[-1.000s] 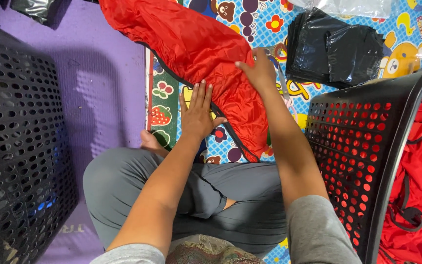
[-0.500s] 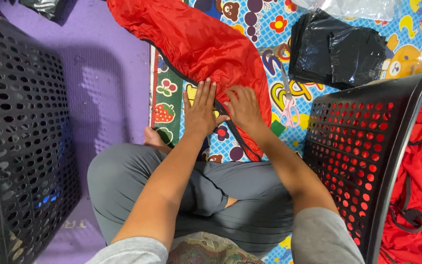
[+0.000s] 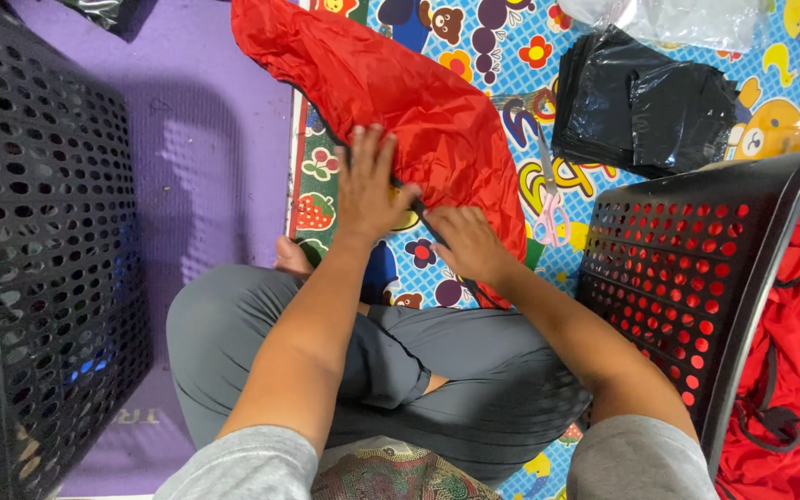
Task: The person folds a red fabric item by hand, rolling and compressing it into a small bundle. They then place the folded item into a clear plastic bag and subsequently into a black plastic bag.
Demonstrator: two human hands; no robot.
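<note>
Left hand (image 3: 368,190) flat, fingers spread, palm pressing the near edge of the red fabric (image 3: 400,102) onto the patterned floor mat (image 3: 511,56). Not gripping, just pinning.

Right hand (image 3: 465,243) has moved: a second ago it was up on the cloth's upper fold, now it's down beside the left hand at the lower tip, fingers loosely curled on the fabric edge. Can't tell if it pinches anything; looks more like pressing or smoothing.

Net change: both hands now sit close together on the same narrow end, cloth lies flatter and stretched diagonally up-left across the mat. Reads as a fold being flattened, judging from hand placement.

Nearby: scissors (image 3: 548,199) just right of the cloth, black plastic stack (image 3: 641,106) beyond, black perforated basket (image 3: 687,268) on the right holding more red fabric, second black basket (image 3: 39,259) on the left.
</note>
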